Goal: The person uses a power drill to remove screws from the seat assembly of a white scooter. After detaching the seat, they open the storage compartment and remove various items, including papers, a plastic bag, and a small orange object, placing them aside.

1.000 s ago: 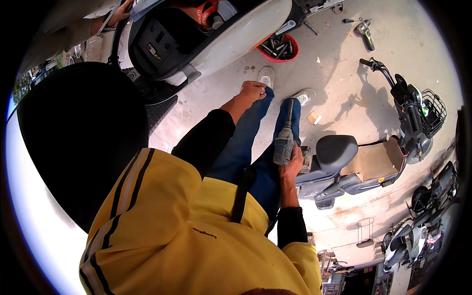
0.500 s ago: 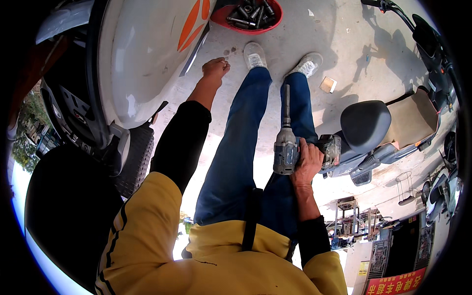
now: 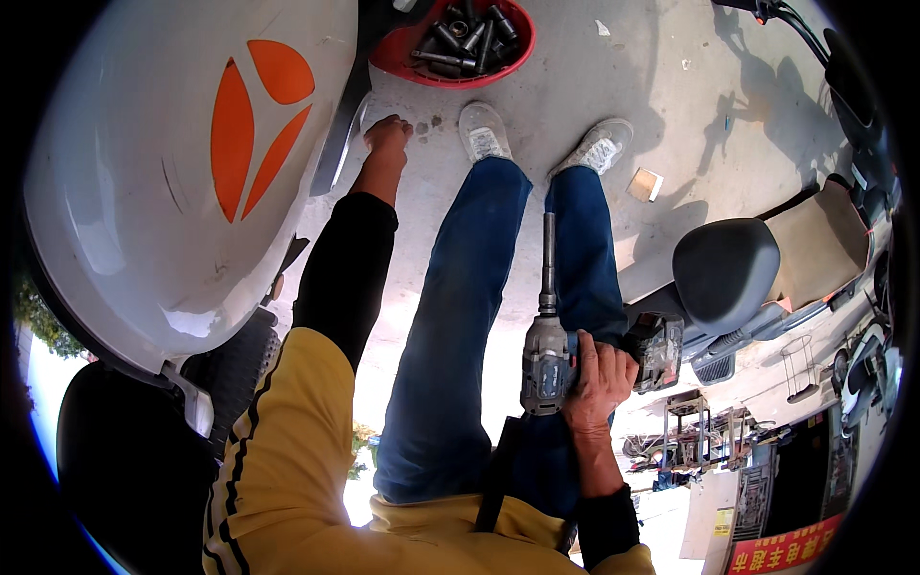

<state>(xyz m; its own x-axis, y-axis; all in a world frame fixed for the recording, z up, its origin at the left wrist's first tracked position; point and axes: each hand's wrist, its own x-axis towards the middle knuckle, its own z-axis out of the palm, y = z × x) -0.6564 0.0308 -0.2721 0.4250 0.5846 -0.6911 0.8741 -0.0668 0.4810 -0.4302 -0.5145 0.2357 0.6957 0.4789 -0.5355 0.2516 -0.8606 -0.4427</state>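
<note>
Impact wrench [image 3: 546, 369] on wearer's side of red tub [image 3: 395, 57], long axis forward, past tub's right; right hand [image 3: 599, 383] wrapped round grip; left hand [image 3: 387, 134] nearer tub, fingers curled, can't tell if holding anything

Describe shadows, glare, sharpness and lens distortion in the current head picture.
Head view, upper right: shadows darken the floor; head view, between the trouser legs: glare washes out detail; head view, middle: the power tool looks fairly sharp; head view, rim: a curved black fisheye border.

The grey floor [image 3: 613, 86] bears a red tub [image 3: 393, 57].
</note>
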